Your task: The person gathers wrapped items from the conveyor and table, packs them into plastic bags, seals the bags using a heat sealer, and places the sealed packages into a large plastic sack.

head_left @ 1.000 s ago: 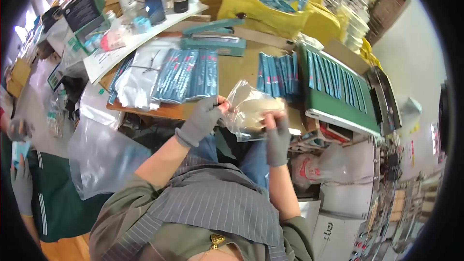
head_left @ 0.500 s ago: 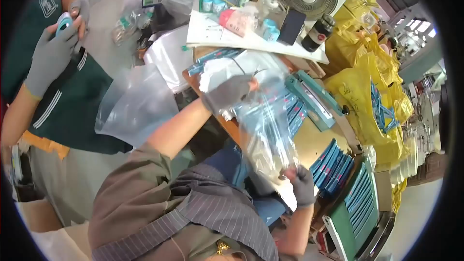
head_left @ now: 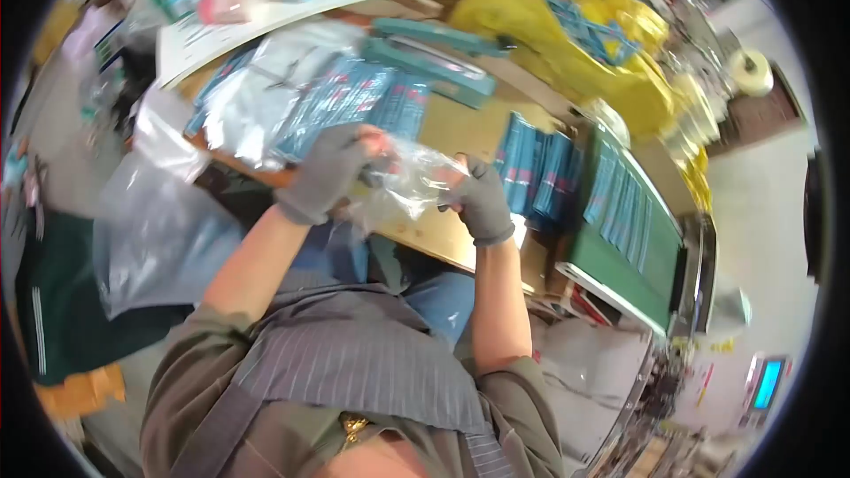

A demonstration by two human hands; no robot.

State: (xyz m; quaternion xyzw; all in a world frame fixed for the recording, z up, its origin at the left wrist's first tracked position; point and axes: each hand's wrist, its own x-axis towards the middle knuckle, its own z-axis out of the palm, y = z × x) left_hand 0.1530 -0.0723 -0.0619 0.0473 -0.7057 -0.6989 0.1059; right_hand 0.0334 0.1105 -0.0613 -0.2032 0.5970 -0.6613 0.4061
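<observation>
A clear plastic bag (head_left: 410, 179) is stretched between my two gloved hands above the near part of the wooden tabletop. My left hand (head_left: 329, 170) is closed on its left side, fingertips bare of the grey glove. On the opposite side my right hand (head_left: 482, 200) pinches the bag's edge. Just beyond my left hand lie blue slim packets (head_left: 347, 93) with small red marks, next to a pile of clear plastic sheets (head_left: 252, 97). More blue packets (head_left: 536, 164) stand in a row beyond my right hand. Blur hides what, if anything, the bag contains.
A teal bar sealer (head_left: 434, 62) lies at the far side of the table. Farther right, a green tray (head_left: 580, 252) carries several blue packets. Yellow sacks (head_left: 522, 26) stand behind the table. A white shelf board (head_left: 292, 9) with bottles is at the back left.
My view has turned right. My hands have come closer together, and the bag that hung long between them is now bunched. The co-worker at left is mostly out of view.
</observation>
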